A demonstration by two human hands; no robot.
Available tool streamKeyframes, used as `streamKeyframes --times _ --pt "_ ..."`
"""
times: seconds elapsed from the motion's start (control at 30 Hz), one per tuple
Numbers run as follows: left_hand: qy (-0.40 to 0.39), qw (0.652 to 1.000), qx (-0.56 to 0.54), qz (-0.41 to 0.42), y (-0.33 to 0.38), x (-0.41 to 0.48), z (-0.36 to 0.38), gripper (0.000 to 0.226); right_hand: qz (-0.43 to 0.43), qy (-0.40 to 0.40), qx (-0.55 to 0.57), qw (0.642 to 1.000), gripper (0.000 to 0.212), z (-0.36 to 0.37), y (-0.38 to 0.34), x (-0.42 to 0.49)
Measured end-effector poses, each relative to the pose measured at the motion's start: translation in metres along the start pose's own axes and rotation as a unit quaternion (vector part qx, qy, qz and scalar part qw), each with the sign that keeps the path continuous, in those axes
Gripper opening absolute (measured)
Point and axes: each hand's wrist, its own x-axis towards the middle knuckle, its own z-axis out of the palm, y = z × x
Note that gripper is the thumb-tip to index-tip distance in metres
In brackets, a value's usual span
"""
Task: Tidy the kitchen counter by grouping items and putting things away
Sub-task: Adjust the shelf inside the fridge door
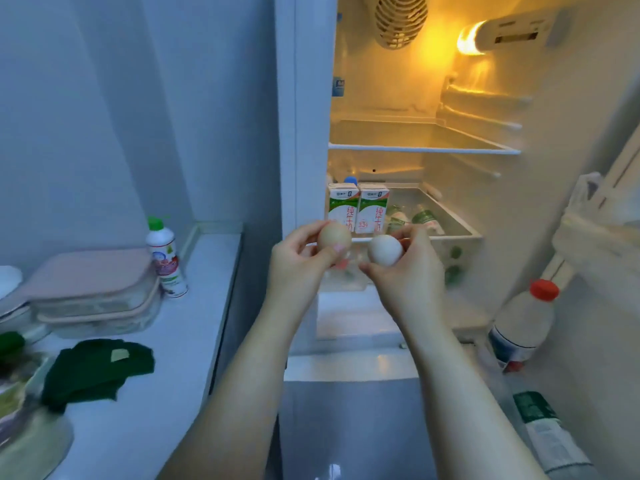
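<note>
Evidently, a pale brown oval egg (334, 237) is pinched in the left hand (298, 268) and a white oval egg (385, 250) in the right hand (408, 275), each grip clamped lightly, likely sparing the shells. Both are held before the open white fridge (308, 133).

A home kitchen: an open fridge (415, 147) lit inside holds milk cartons (358, 211), beside a white tabletop (194, 306) with lidded food containers (93, 292).
</note>
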Motion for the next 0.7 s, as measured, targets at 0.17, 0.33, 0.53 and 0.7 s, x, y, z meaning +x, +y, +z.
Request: streamKeyframes --times 0.17,0.33,0.53,0.7 --pt "0.09 0.996 0.021 0.001 0.024 -0.046 -0.055 0.029 -0.032 -0.076 0.04 0.996 0.045 0.025 -0.032 -0.049" --pt "0.185 0.982 0.02 0.024 0.067 -0.136 -0.109 0.028 -0.084 -0.158 0.076 0.981 0.041 0.025 -0.077 -0.133" --pt "0.296 0.952 0.071 0.02 0.108 -0.282 -0.162 0.028 -0.11 -0.266 0.108 0.952 0.04 0.005 -0.12 -0.263" --pt "0.37 0.924 0.097 0.008 0.141 -0.398 -0.182 0.026 -0.14 -0.358 0.113 0.916 0.039 -0.026 -0.145 -0.356"
